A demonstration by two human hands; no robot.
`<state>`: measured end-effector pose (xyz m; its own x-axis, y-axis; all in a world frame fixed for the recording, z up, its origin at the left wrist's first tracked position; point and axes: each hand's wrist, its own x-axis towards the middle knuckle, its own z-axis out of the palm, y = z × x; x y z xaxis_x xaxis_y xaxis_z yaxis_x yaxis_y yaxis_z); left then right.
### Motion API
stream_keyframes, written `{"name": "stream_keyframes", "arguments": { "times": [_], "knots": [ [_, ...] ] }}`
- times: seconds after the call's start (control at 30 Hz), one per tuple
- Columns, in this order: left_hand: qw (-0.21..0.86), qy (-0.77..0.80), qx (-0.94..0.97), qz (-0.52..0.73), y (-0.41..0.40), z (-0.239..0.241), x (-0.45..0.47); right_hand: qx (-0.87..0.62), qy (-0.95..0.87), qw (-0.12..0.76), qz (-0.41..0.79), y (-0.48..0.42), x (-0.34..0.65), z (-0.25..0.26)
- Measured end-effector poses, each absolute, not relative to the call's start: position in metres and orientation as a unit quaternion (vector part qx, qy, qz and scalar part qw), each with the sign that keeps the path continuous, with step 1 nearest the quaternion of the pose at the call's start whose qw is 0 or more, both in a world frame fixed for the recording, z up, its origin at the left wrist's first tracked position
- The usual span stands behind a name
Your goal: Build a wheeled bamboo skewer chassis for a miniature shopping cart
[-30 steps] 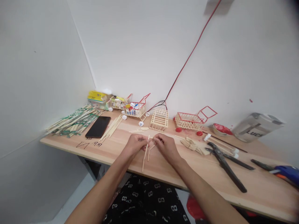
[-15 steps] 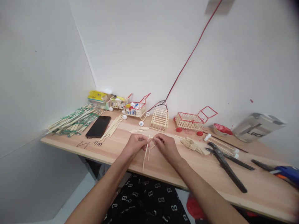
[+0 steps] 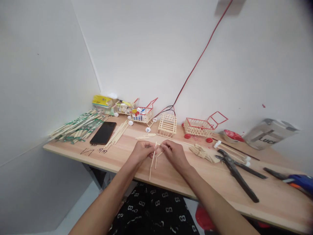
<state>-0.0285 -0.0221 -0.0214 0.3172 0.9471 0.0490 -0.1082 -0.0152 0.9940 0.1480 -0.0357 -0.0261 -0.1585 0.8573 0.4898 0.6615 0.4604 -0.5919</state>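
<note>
Close together over the wooden table (image 3: 117,160), my two hands hold thin pale wooden sticks (image 3: 153,160) joined at angles. My left hand (image 3: 143,150) pinches the long stick near its upper end. The fingers of my right hand (image 3: 172,151) are closed on the short crosspiece at the top; another stick slants down from there. Fingers hide the joints. Just beyond my hands stands a slatted stick basket (image 3: 167,124). A few short sticks (image 3: 146,136) lie beside it, left of centre.
Miniature carts (image 3: 141,115) with bottle-cap wheels line the wall, and a red-trimmed cart (image 3: 198,126) stands right. Left are a phone (image 3: 103,133), loose sticks (image 3: 117,134) and wrapped chopsticks (image 3: 78,127). Right are wood scraps (image 3: 201,152), black-handled cutters (image 3: 238,176), a blue glue gun (image 3: 299,182) and a tin (image 3: 270,133).
</note>
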Motion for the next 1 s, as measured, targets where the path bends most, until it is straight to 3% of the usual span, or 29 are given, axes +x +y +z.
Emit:
{"name": "stream_keyframes", "arguments": {
  "times": [1.0],
  "knots": [
    [0.597, 0.373, 0.554, 0.445, -0.0212, -0.0205, -0.028, -0.503, -0.753, 0.407, 0.125, -0.0361, 0.1482, -0.0249]
  ]
}}
